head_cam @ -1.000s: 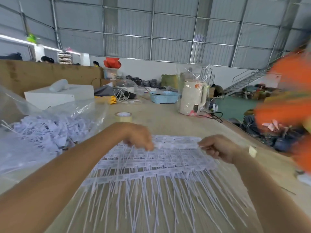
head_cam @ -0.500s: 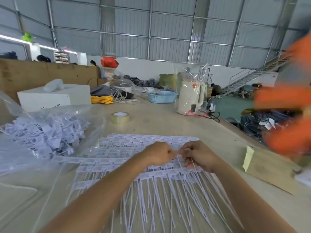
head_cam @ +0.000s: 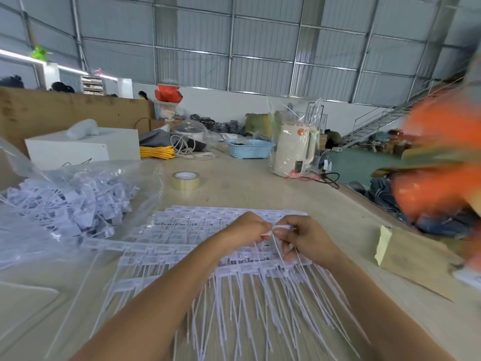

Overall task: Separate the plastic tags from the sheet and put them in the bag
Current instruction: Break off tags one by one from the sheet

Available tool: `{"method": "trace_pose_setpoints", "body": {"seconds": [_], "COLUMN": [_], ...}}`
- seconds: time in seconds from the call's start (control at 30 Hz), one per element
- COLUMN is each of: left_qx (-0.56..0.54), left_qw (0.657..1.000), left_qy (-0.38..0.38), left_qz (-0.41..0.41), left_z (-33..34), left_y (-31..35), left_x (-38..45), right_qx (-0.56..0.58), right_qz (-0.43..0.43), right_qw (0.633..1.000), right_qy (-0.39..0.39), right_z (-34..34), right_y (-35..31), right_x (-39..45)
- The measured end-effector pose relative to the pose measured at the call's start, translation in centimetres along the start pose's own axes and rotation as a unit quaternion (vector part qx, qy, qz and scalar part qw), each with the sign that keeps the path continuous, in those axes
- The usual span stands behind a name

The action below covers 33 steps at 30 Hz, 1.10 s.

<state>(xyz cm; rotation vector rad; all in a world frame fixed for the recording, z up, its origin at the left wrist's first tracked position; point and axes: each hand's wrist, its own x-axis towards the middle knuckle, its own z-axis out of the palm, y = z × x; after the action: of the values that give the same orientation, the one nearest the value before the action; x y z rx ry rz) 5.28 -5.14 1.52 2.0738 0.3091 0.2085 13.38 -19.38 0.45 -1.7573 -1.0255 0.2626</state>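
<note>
White plastic tags [head_cam: 282, 228] are being pinched between both hands, left hand [head_cam: 243, 231] and right hand [head_cam: 305, 237], above the tag sheet [head_cam: 182, 238]; the clear bag [head_cam: 73, 201] is lying far left, nearer the left hand.

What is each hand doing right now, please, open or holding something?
Left hand: fingers curled, pinching one end of a white plastic tag.
Right hand: pinching the other end of the same tag, with thin tag stems under its fingers.
</note>
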Motion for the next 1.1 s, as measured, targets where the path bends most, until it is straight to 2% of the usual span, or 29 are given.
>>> {"method": "trace_pose_setpoints", "body": {"seconds": [0.1, 0.17, 0.2, 0.27, 0.33, 0.4, 0.43, 0.5, 0.57, 0.63, 0.8, 0.93, 1.03, 1.1], "left_qx": [-0.053, -0.061, -0.047, -0.018, -0.003, 0.033, 0.056, 0.098, 0.159, 0.227, 0.190, 0.212, 0.231, 0.191], "left_qw": [0.998, 0.996, 0.997, 0.997, 0.995, 0.992, 0.990, 0.986, 0.978, 0.966, 0.978, 0.975, 0.972, 0.979], "left_qy": [-0.030, -0.056, -0.061, -0.074, -0.103, -0.123, -0.129, -0.134, -0.137, -0.126, -0.077, -0.025, -0.038, -0.060], "left_qz": [-0.022, -0.029, -0.022, -0.010, -0.009, -0.017, -0.018, -0.015, -0.006, 0.011, 0.047, 0.053, 0.032, 0.031], "left_z": [-0.9, -1.6, -1.8, -2.0, -1.8, -1.8, -1.9, -1.9, -1.7, -1.7, -1.6, -2.3, -3.0, -3.1], "left_y": [0.3, 0.3, 0.3, 0.3, 0.3, 0.4, 0.4, 0.6, 0.6, 0.5, 0.3, 0.1, -0.3, -0.5], "left_x": [-0.5, -0.9, -1.1, -1.4, -1.6, -1.6, -1.5, -1.4, -1.3, -1.3, -1.1, -1.1, -1.2, -1.3], "right_qx": [-0.081, -0.124, -0.106, 0.030, 0.251, 0.386, 0.401, 0.345, 0.213, 0.124, 0.114, 0.078, 0.104, 0.100], "right_qz": [-0.031, -0.037, -0.032, 0.001, 0.063, 0.116, 0.134, 0.146, 0.135, 0.104, 0.044, 0.032, 0.032, 0.037], "right_qw": [0.996, 0.989, 0.988, 0.981, 0.940, 0.899, 0.896, 0.925, 0.967, 0.987, 0.992, 0.996, 0.993, 0.994], "right_qy": [0.024, 0.076, 0.112, 0.192, 0.222, 0.173, 0.136, 0.071, 0.026, 0.005, -0.012, 0.028, 0.044, 0.039], "right_z": [-0.1, -1.0, -1.8, -3.7, -5.3, -5.8, -5.5, -4.0, -1.7, 0.3, 1.9, 2.0, 1.8, 1.7], "right_y": [0.3, 0.9, 1.1, 1.2, 0.7, -0.1, -0.5, -1.2, -1.7, -1.8, -1.0, -1.1, -1.3, -1.2], "right_x": [0.3, 0.4, 0.4, 0.4, 0.4, 0.3, 0.3, 0.3, 0.3, 0.2, -0.2, -0.1, -0.1, 0.0]}}
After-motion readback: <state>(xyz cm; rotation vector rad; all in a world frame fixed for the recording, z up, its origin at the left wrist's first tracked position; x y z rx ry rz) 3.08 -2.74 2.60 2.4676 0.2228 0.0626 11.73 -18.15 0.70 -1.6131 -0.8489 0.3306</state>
